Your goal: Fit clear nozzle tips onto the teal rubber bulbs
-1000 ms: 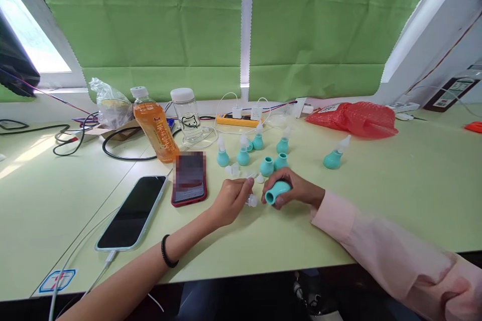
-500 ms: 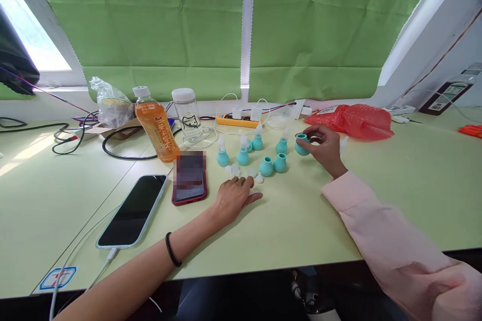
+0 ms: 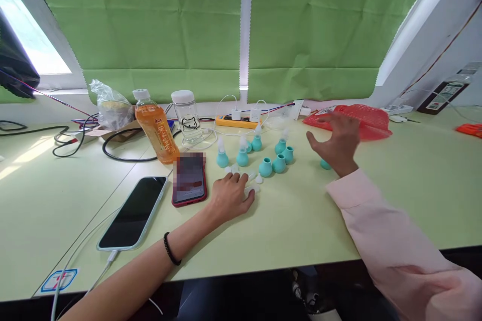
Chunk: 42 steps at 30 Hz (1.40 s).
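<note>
Hanging wide and empty, the right grip [image 3: 339, 143] lies right of three upright, open-mouthed bulbs [image 3: 279, 164]; the left grip [image 3: 229, 199], its hold unclear, is nearer the pale nozzle [image 3: 256, 187].

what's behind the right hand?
Behind the right hand: part of a red bag, and a sliver of a teal bulb below the thumb. The rest of that bulb is covered.

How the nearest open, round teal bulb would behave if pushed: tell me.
The round, open-necked teal bulb would probably roll or tip, given its rounded sides. It seems light, its open top looking hollow. Pushed right, it may bump the neighbouring teal bulb close by.
</note>
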Available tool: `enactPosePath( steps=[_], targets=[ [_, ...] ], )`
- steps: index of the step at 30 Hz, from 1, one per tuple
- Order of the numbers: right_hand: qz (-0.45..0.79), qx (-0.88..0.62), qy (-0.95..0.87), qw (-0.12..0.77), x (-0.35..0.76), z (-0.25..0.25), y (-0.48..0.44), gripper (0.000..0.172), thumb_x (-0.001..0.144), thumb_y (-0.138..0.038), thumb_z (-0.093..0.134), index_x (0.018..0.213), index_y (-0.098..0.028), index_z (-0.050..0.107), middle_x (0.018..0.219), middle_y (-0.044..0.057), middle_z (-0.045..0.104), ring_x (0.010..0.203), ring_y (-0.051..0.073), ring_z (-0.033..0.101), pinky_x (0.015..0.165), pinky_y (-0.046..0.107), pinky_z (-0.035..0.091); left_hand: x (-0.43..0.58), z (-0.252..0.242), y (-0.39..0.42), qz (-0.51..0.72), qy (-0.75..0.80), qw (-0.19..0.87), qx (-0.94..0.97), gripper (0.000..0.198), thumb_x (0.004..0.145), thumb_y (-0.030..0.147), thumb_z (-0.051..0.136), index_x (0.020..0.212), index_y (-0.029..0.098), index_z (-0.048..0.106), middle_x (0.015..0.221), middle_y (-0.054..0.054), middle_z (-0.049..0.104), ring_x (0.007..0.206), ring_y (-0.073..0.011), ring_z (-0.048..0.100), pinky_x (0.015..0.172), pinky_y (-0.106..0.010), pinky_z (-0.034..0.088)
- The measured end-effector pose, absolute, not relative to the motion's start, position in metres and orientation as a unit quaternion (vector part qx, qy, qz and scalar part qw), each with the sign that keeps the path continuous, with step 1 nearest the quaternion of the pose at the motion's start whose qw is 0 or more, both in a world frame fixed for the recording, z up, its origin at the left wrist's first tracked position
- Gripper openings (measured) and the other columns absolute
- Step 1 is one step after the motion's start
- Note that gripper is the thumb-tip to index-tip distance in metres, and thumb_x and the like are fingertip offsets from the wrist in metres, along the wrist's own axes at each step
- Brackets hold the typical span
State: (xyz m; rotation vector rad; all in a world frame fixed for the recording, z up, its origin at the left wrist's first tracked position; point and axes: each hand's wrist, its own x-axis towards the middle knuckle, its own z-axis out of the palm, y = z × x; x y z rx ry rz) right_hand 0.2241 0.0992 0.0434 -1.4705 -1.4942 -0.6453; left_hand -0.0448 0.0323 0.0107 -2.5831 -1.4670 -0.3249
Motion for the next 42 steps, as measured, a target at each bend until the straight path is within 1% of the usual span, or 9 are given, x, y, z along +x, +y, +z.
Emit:
enactPosePath(
  steps=[4,7,10,15,19,24,28,35,42],
  targets=[
    [-0.275,-0.685,-0.544,0.399,0.262,0.043,0.101,0.050,0.042,-0.036,0.069,0.086,-0.018,0.054,0.120,0.017,0.037,0.107,0.046,0.027,0.073,0.057,0.026,-0.043,0.008,0.032,-0.056,-0.495,0.062,-0.865,0.031,0.077,0.040,0.035,0.092,0.016,0.046,0.075,-0.006,0.057,0.067,-0.0235,0.057,0.051,-0.031,0.041],
    [-0.139,-0.725,-0.582,0.342,0.290,0.031,0.111,0.031,0.040,-0.029,0.068,0.065,-0.020,0.053,0.084,0.011,0.055,0.086,0.038,0.045,0.063,0.051,0.034,-0.041,0.006,0.033,-0.044,-0.502,0.050,-0.863,0.028,0.077,0.035,0.035,0.096,0.016,0.045,0.079,-0.006,0.058,0.069,-0.0240,0.058,0.052,-0.030,0.040],
    [-0.064,-0.749,-0.581,0.314,0.296,0.030,0.114,0.022,0.045,-0.020,0.064,0.063,-0.020,0.052,0.059,0.004,0.049,0.069,0.028,0.050,0.059,0.044,0.037,-0.041,0.007,0.032,-0.062,-0.506,0.042,-0.859,0.031,0.077,0.036,0.036,0.101,0.017,0.042,0.081,-0.007,0.058,0.069,-0.0243,0.058,0.052,-0.030,0.040],
    [-0.162,-0.570,-0.574,0.565,0.248,0.057,0.092,0.036,0.067,-0.022,0.054,0.101,-0.021,0.044,0.081,0.007,0.054,0.070,0.020,0.051,0.063,0.036,0.039,-0.044,0.013,0.026,-0.165,-0.478,0.013,-0.862,0.039,0.077,0.043,0.034,0.105,0.016,0.038,0.087,-0.007,0.056,0.073,-0.0225,0.057,0.056,-0.031,0.040],
    [-0.022,-0.423,-0.582,0.695,0.191,0.058,0.068,0.047,0.073,-0.030,0.052,0.112,-0.025,0.026,0.083,0.005,0.051,0.072,0.017,0.052,0.050,0.026,0.040,-0.047,0.015,0.022,-0.275,-0.434,-0.033,-0.857,0.033,0.079,0.038,0.034,0.103,0.016,0.036,0.088,-0.006,0.054,0.077,-0.0183,0.054,0.061,-0.028,0.039],
    [0.291,-0.317,-0.719,0.545,0.130,0.024,0.032,0.051,0.074,-0.026,0.053,0.112,-0.028,0.019,0.075,-0.001,0.051,0.059,0.011,0.051,0.049,0.023,0.041,-0.050,0.013,0.020,-0.297,-0.366,-0.115,-0.874,0.036,0.077,0.038,0.038,0.104,0.016,0.033,0.073,-0.001,0.052,0.062,-0.0134,0.050,0.056,-0.024,0.037],
    [0.443,-0.297,-0.681,0.502,0.109,0.002,0.014,0.056,0.068,-0.024,0.060,0.109,-0.029,0.022,0.073,-0.003,0.052,0.060,0.010,0.051,0.052,0.024,0.043,-0.047,0.012,0.021,-0.234,-0.344,-0.164,-0.894,0.022,0.075,0.038,0.044,0.083,0.018,0.041,0.051,0.007,0.042,0.044,-0.0095,0.041,0.046,-0.020,0.030],
    [0.513,-0.354,-0.600,0.502,0.112,-0.001,0.030,0.023,0.062,-0.032,0.065,0.076,-0.018,0.054,0.074,0.001,0.055,0.070,0.014,0.053,0.064,0.028,0.045,-0.048,0.010,0.024,-0.284,-0.382,-0.188,-0.859,0.025,0.078,0.037,0.040,0.062,0.018,0.040,0.048,0.006,0.039,0.043,-0.0068,0.034,0.045,-0.019,0.028],
    [0.578,-0.333,-0.571,0.478,0.113,0.008,0.025,0.036,0.077,-0.047,0.042,0.103,-0.022,0.043,0.067,-0.001,0.047,0.052,0.011,0.051,0.047,0.025,0.044,-0.046,0.008,0.023,-0.282,-0.414,-0.142,-0.854,0.007,0.069,0.022,0.041,0.066,0.017,0.045,0.048,0.005,0.046,0.042,-0.0077,0.039,0.047,-0.020,0.031]
  ],
)
